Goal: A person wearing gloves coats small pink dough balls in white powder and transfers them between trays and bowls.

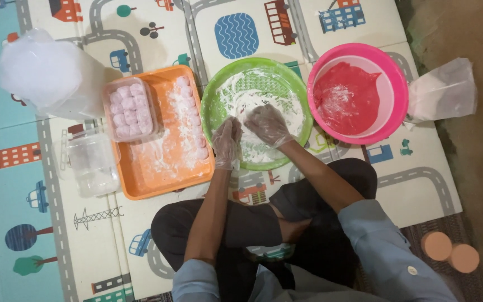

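Both gloved hands, left hand (227, 141) and right hand (268, 124), meet over the floured green bowl (212, 100), apparently rolling a hidden piece; whether either grip is closed, I cannot tell. Left of the bowl, the orange tray (166, 168) holds finished pink balls (194, 120); right, the pink bowl (395, 72) holds red dough (350, 100). Next calls for a gentle lift trayward.

Two gloved hands work at the centre, the left hand (227, 141) and the right hand (268, 124), both over one green bowl (214, 100). At three o'clock from it sits one pink bowl (399, 84), at nine o'clock one orange tray (166, 179) and two clear plastic boxes, one full of pink balls (128, 108) and one empty (91, 163). There are two plastic bags, at ten o'clock (48, 72) and three o'clock (444, 89), and two round peach lids (449, 250) at five o'clock.
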